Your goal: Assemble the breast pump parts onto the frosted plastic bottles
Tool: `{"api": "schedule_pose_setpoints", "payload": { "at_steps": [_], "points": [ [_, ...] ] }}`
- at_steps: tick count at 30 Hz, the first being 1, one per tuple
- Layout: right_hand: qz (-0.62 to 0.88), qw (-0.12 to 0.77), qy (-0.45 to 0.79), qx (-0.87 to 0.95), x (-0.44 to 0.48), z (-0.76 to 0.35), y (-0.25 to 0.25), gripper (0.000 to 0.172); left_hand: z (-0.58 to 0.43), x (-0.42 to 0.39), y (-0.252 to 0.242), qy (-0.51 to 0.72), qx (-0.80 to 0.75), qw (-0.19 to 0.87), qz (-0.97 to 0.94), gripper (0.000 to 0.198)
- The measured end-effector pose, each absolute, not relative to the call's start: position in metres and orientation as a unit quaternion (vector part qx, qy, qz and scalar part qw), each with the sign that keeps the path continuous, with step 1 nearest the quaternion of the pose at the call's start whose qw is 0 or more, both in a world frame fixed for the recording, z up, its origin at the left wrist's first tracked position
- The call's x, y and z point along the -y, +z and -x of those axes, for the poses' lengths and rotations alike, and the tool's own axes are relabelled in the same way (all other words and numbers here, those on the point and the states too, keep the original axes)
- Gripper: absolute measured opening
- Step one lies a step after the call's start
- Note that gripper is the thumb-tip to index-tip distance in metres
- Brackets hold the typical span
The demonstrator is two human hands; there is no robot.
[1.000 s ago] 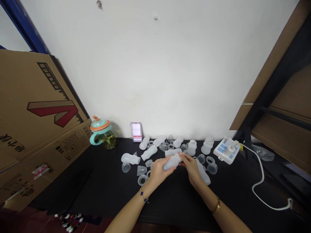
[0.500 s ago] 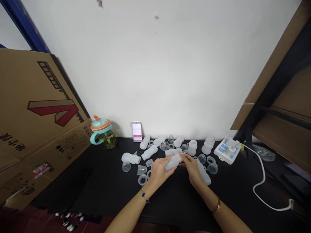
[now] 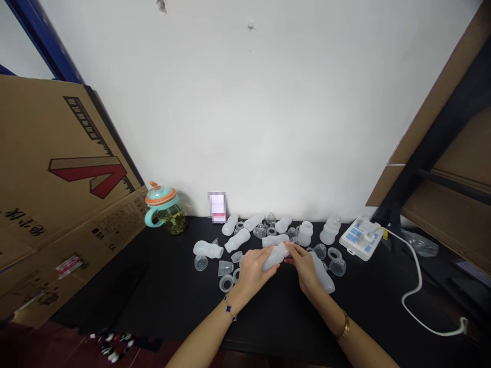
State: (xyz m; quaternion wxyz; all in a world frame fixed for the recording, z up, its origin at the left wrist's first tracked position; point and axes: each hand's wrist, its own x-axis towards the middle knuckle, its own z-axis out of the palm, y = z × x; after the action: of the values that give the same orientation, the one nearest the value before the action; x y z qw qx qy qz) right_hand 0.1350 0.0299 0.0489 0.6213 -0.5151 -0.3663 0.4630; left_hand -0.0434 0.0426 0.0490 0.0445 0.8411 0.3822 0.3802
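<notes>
Crowding the held bottle — loose rings

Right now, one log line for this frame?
left hand: holds bottle | right hand: at bottle neck | table: loose bottles, rings | mug: back left

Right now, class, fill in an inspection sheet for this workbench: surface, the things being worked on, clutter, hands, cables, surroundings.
Surface: black tabletop, dark and matte.
Things in hand: a translucent bottle lying sideways between both hands.
Clutter: loose bottles, rings and clear caps scattered behind the hands; a teal-lidded mug at the back left.
Hands: left hand grips the bottle's body; right hand pinches at its neck end.
Cables: a white cable runs from the white power strip off to the right.
Surroundings: white wall behind, cardboard box on the left, dark shelf frame on the right.
</notes>
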Motion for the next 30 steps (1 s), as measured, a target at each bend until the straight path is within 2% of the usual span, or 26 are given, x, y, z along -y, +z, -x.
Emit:
{"api": "schedule_pose_setpoints", "payload": {
  "at_steps": [12, 30],
  "points": [
    [0.513, 0.623, 0.474, 0.351, -0.0288, -0.1325, 0.0504, 0.022, 0.0441, -0.0396, 0.0494, 0.368, -0.381, -0.007, -0.848, 0.041],
    [0.498, 0.629, 0.491, 0.340, -0.0260, -0.1287, 0.0515, 0.031, 0.0449, -0.0336, 0.0507, 0.332, -0.350, -0.120, -0.868, 0.044]
  ]
}}
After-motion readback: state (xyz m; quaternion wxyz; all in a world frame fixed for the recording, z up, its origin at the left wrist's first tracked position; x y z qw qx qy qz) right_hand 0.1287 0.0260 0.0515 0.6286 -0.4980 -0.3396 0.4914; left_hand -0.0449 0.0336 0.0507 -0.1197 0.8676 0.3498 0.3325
